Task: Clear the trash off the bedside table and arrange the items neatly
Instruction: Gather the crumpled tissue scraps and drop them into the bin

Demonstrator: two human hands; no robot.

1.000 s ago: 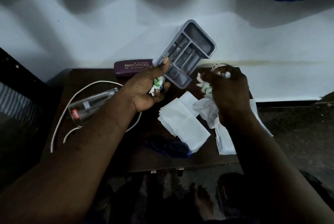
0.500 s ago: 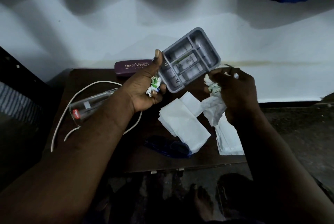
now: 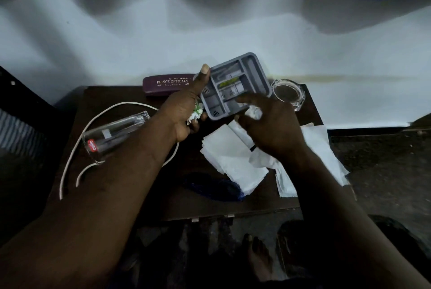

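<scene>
Grey organiser tray (image 3: 235, 85) held off the bedside table (image 3: 256, 204) above its far edge, long axis running near-left to far-right — left hand (image 3: 184, 111) pinches its left rim, thumb on top, while right hand (image 3: 272, 130), fingers spread, touches its near compartments.

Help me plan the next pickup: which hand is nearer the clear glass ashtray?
Right. The right hand is beside the ashtray; the left hand, gripping the grey plastic tray, is farther left.

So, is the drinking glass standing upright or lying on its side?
Lying on its side: the glass rests lengthwise on the table, beside the white cable.
</scene>
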